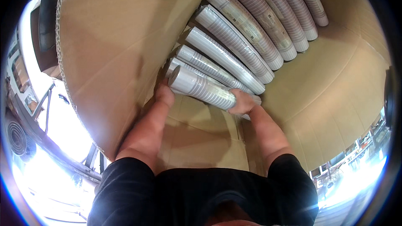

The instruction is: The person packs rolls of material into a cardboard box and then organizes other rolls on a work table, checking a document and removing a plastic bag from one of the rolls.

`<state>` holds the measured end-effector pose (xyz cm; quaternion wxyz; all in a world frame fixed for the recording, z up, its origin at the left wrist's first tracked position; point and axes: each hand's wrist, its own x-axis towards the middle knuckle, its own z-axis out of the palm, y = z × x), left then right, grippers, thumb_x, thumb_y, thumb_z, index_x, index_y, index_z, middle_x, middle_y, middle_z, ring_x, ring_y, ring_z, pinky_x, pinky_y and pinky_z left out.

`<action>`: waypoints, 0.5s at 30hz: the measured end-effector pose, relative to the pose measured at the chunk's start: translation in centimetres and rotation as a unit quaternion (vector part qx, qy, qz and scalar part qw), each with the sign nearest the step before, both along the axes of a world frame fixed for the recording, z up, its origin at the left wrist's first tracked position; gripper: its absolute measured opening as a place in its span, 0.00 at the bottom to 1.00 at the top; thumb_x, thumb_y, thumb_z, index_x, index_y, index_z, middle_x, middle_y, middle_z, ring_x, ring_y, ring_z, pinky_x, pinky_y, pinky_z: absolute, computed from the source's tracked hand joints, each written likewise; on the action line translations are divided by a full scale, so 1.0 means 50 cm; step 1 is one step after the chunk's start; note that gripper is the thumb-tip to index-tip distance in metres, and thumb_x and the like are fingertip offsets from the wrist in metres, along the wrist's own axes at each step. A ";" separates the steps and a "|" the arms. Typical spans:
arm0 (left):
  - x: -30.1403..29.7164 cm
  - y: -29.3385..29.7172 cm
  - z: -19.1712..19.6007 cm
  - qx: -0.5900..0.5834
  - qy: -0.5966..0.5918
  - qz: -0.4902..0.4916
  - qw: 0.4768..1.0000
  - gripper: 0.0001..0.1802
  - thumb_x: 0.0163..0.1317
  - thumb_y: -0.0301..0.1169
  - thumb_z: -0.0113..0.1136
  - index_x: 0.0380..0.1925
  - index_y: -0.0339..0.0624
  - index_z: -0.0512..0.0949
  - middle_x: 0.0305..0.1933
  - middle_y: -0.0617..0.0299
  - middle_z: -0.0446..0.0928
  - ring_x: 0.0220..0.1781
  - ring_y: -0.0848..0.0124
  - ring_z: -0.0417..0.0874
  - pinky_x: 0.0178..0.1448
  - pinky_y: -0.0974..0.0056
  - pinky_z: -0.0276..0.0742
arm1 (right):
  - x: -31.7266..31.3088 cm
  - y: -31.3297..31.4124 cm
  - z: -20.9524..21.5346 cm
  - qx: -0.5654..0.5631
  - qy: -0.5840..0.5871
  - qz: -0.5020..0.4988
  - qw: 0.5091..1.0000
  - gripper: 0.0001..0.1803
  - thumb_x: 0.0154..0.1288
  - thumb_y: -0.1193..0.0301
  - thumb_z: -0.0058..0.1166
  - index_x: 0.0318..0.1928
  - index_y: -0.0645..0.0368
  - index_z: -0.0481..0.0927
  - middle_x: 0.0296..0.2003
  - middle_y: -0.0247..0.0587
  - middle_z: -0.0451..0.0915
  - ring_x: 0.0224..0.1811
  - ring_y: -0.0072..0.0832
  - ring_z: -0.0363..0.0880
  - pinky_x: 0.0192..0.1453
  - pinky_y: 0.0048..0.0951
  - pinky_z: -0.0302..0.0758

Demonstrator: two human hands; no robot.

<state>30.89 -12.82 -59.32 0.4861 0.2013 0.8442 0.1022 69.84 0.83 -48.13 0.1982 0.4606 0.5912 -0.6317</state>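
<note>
Low in a large cardboard box, I hold a long plastic-wrapped roll, pale grey with darker bands around it, by both ends. My left hand is closed at its left end, with the fingers partly hidden behind it. Around the right end my right hand is wrapped, thumb side up. The roll slants down to the right. Close behind it lies another wrapped roll, partly covered by the held one. Beyond are several more like it, including a shiny silvery roll and a thicker banded roll.
Tall cardboard walls rise around my arms: the left wall has a ragged edge, and the right wall curves round. The bare cardboard bottom shows below the held roll. Bright glare and shelving lie outside the box.
</note>
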 end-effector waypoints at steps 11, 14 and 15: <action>0.123 0.318 0.143 -0.084 0.114 -0.244 0.959 0.32 0.59 0.26 0.55 0.66 0.40 0.65 0.70 0.45 0.65 0.72 0.49 0.64 0.73 0.54 0.62 | -0.038 0.174 -0.132 -0.062 -0.112 0.044 0.991 0.58 0.39 0.50 0.69 0.72 0.57 0.59 0.55 0.63 0.77 0.60 0.52 0.76 0.64 0.39 0.72; 0.153 0.356 0.147 0.024 0.137 -0.311 0.940 0.37 0.56 0.27 0.57 0.69 0.41 0.61 0.75 0.49 0.58 0.76 0.51 0.57 0.77 0.54 0.56 | -0.052 0.175 -0.121 -0.018 -0.115 0.066 0.991 0.60 0.41 0.42 0.67 0.73 0.58 0.58 0.60 0.64 0.73 0.62 0.53 0.74 0.66 0.41 0.71; 0.165 0.369 0.154 0.075 0.127 -0.387 0.910 0.40 0.55 0.28 0.58 0.70 0.43 0.59 0.76 0.51 0.55 0.78 0.52 0.54 0.78 0.53 0.54 | -0.045 0.153 -0.130 -0.017 -0.119 0.062 0.991 0.60 0.41 0.42 0.67 0.73 0.58 0.58 0.60 0.64 0.73 0.62 0.53 0.74 0.66 0.41 0.71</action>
